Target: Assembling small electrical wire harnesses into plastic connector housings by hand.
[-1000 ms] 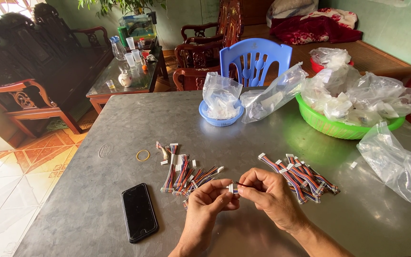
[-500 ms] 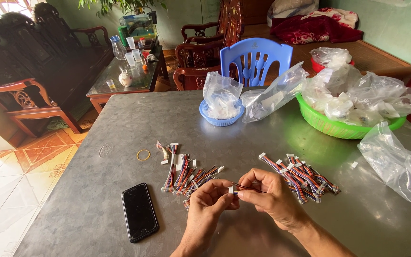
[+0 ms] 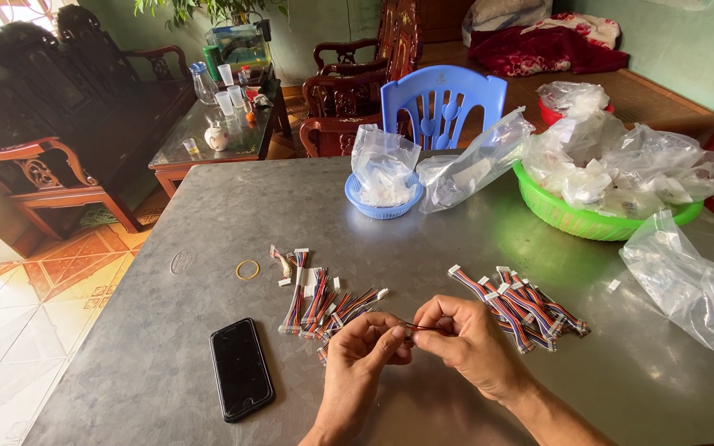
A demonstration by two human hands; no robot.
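Red-black wire lead [image 3: 425, 328] pinched between your left hand [image 3: 363, 357] and right hand [image 3: 466, 343], fingers closed on it, just above the table [image 3: 167, 372]. Wire bundles left [image 3: 324, 301] and right [image 3: 522, 304]; phone [image 3: 241, 367] further left.

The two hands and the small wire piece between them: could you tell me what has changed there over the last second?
Very little. The left hand and right hand still pinch the same small wire piece between their fingertips; the white connector seen between the fingers earlier is now hidden, with only thin wires showing. The wire bundles, the phone, the rubber band and the green basin have not moved.
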